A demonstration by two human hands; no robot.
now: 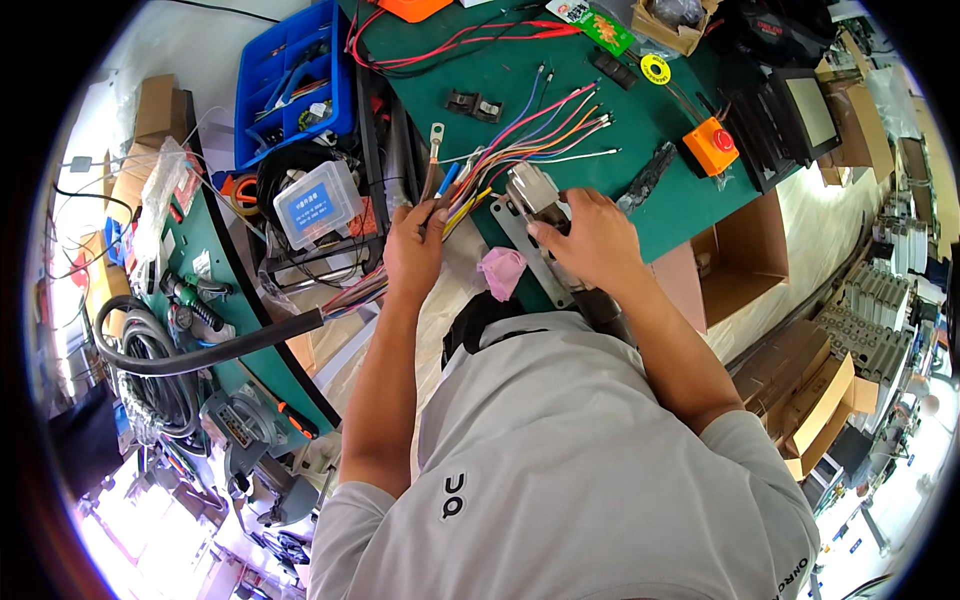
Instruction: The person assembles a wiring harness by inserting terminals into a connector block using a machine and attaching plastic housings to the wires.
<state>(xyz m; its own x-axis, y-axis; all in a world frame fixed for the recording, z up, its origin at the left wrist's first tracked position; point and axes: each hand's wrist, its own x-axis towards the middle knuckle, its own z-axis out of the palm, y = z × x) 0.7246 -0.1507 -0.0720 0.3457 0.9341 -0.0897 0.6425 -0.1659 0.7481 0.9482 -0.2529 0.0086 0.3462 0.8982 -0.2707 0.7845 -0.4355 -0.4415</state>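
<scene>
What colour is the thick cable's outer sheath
The outer sheath is black, seen best in the head view.

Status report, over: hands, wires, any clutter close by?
Left hand gripping wires. Right hand gripping clear-ended part. Wires fan out over green table. Pink wad between wrists.

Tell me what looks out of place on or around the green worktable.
The crumpled pink item, perhaps cloth or paper, looks stray beside the metal bracket. Toward the far edge, a green packet, seemingly a snack, looks odd beside red leads.
</scene>
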